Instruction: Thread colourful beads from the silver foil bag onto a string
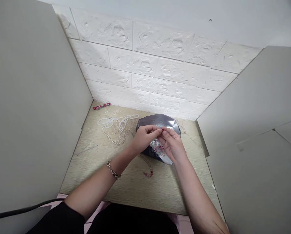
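Over a silver-and-dark bag (157, 120), my left hand (146, 138) and my right hand (173, 144) meet with thumbs and fingers pinched together. Between the fingertips shows a tiny red bead (162, 129), held by my right hand. What the left fingertips grip is too small to make out. Just below the hands, loose multicoloured beads (157, 147) lie on the bag's shiny surface. Nearer to me, a strand of beads (149, 167) curves over the tabletop, pale along its length and red and pink at its end. A chain bracelet (113, 170) circles my left wrist.
White and pearl bead strings (118, 123) lie tangled on the wooden tabletop (87, 172) at left. A red packet (102, 106) rests in the back left corner. Thin thread (191, 138) trails right of the bag. Panels flank the table, with a white brick-patterned wall (145, 65) behind.
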Tool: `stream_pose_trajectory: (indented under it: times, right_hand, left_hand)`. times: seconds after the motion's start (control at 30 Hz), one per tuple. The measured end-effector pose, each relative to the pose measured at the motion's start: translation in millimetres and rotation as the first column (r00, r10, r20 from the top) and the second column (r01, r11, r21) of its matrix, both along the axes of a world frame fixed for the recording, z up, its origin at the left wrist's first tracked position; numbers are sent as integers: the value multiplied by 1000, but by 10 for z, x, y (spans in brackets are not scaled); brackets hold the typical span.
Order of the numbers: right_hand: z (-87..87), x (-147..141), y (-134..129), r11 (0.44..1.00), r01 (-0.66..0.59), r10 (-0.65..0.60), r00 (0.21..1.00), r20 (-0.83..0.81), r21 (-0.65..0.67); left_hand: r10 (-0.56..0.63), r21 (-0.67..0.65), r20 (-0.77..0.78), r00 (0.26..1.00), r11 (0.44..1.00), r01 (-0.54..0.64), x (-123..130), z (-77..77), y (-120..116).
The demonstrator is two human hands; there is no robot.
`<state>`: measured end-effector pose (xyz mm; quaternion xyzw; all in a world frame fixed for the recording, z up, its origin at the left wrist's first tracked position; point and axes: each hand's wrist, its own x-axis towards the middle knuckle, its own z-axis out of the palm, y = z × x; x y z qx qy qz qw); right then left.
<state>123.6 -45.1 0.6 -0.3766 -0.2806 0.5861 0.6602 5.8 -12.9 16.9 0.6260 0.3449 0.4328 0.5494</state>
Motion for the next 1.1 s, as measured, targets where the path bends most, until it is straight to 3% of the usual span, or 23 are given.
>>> stream_pose_trajectory:
  times: [0.23,0.37,0.47,0.57,0.73,0.83,0.93,1.03,1.1]
  right_hand:
    - [-36,3,11,999,26,-28,995,96,18]
    - [-68,51,11,993,42,-80,927,366,110]
    - [-39,75,-14,969,66,-206,743,636,236]
    - [19,83,-54,932,46,-327,538,777,360]
    - [60,112,-114,864,-55,-480,217,850,501]
    - [28,121,-133,833,-85,-538,103,836,547]
    - [15,101,-151,801,-61,-587,115,801,596]
    - [83,72,-179,772,33,-628,201,752,635]
    - [177,61,-191,787,126,-612,270,743,603]
  left_hand:
    - [-13,-40,2,1000,999,13,-2,2,10]
    - [-32,-124,22,999,992,35,-8,-13,27]
    - [-67,-215,42,997,974,74,-13,-26,43]
    - [-106,-283,54,993,952,117,-16,-32,55]
    - [-235,-379,138,962,885,270,-12,-57,60]
    - [-300,-407,222,928,836,367,-12,-74,59]
    - [-326,-428,280,903,799,421,-15,-67,57]
    - [-346,-458,327,880,756,468,-22,-37,53]
    - [-387,-470,363,847,709,526,-32,-16,53]
